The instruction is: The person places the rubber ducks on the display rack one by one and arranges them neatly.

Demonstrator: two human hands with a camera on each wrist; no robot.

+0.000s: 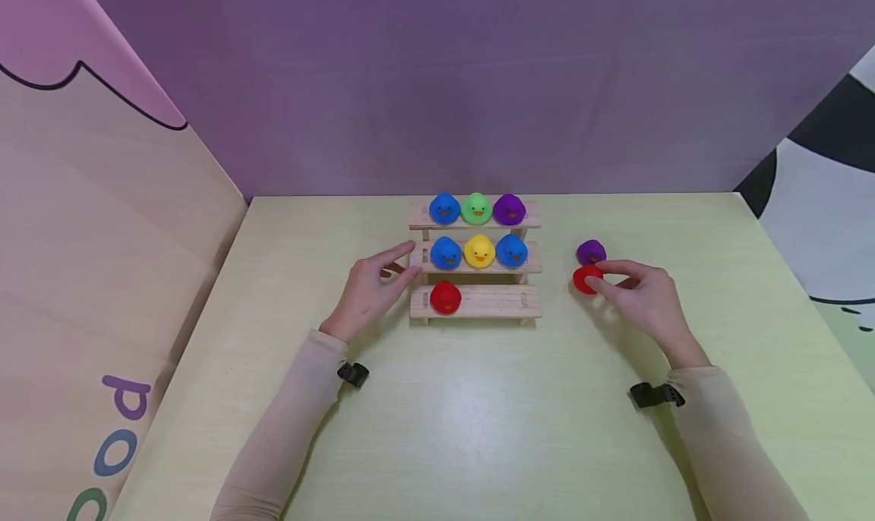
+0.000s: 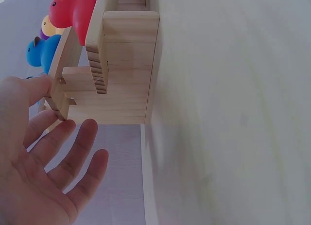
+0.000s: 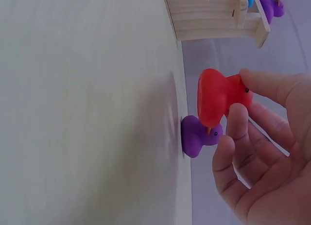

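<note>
My right hand (image 1: 639,293) pinches a red rubber duck (image 3: 214,96) by its head between thumb and fingers. In the right wrist view the duck is off the table, its flat base facing the tabletop. A purple duck (image 1: 591,251) stands on the table just behind it. At the left end of a three-step wooden rack (image 1: 492,302), my left hand (image 1: 372,289) holds the middle step's edge, thumb on one face and fingers on the other. Another red duck (image 1: 446,298) sits at the left of the lowest step.
On the middle step stand two blue ducks and a yellow duck (image 1: 479,251) between them. The top step carries a blue duck (image 1: 444,209), a green duck (image 1: 476,209) and a purple one. Behind the table (image 1: 465,430) hangs a purple backdrop (image 1: 437,88).
</note>
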